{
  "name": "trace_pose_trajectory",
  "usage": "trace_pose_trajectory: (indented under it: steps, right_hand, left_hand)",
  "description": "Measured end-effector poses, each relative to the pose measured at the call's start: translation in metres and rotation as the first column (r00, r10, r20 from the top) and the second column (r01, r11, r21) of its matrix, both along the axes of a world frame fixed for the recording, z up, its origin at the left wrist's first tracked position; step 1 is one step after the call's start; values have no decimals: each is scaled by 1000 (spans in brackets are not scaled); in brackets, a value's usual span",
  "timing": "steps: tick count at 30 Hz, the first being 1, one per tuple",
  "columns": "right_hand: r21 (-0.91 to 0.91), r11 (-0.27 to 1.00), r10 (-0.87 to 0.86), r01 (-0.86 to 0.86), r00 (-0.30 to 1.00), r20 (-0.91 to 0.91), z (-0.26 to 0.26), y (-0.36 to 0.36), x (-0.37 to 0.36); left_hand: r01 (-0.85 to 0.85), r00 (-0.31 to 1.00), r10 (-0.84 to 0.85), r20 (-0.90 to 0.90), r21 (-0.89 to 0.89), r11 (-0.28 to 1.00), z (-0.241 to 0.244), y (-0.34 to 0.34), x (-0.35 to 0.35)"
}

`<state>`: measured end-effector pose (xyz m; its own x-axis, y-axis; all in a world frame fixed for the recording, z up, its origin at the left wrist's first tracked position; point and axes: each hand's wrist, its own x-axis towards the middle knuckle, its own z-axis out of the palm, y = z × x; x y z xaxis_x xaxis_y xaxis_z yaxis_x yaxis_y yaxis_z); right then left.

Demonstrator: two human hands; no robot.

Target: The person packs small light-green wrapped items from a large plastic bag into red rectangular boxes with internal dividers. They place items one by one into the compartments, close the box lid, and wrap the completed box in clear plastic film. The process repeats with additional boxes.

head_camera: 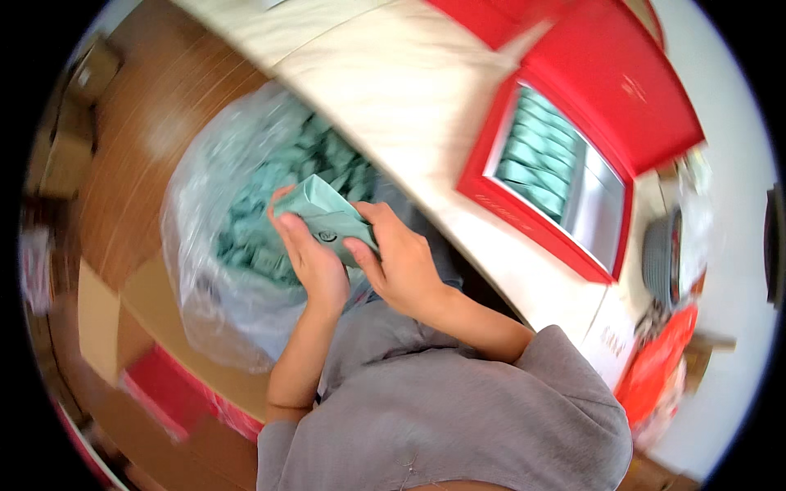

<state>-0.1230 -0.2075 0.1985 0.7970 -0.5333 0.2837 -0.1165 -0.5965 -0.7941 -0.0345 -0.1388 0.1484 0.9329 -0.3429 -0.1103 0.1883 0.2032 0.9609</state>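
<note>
Between both hands I hold a small stack of pale green packets [328, 218] over an open bag. My left hand [311, 261] grips the stack's left side, thumb on the near face. From the right, my right hand [402, 261] closes on the other end. A round dark mark shows on the nearest packet; how many are stacked cannot be told. Below, a large clear plastic bag [193, 270] holds many loose green packets [258, 245]. An open red gift box [540, 236] on the table has a row of green packets [537, 150] beside a pale, shiny lining.
The pale tabletop [393, 80] runs diagonally past my right arm. Another red box [479, 18] lies at the top. A grey basket [662, 258] and red plastic bag [660, 356] are at right. A cardboard box [147, 294] with red contents stands lower left on the brown floor [159, 104].
</note>
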Motion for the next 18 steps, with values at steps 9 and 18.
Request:
trace_pose_trajectory:
  steps: [9,18]
  right_hand:
    - [134,895,-435,425,899,50,85,-129,-174]
    - [-141,967,-244,212,930,-273,85,-166,-184]
  left_hand:
    - [767,190,-768,611,396,505,94,-142,-14]
    - [288,-447,-691,569,822,491,73,-226,-19]
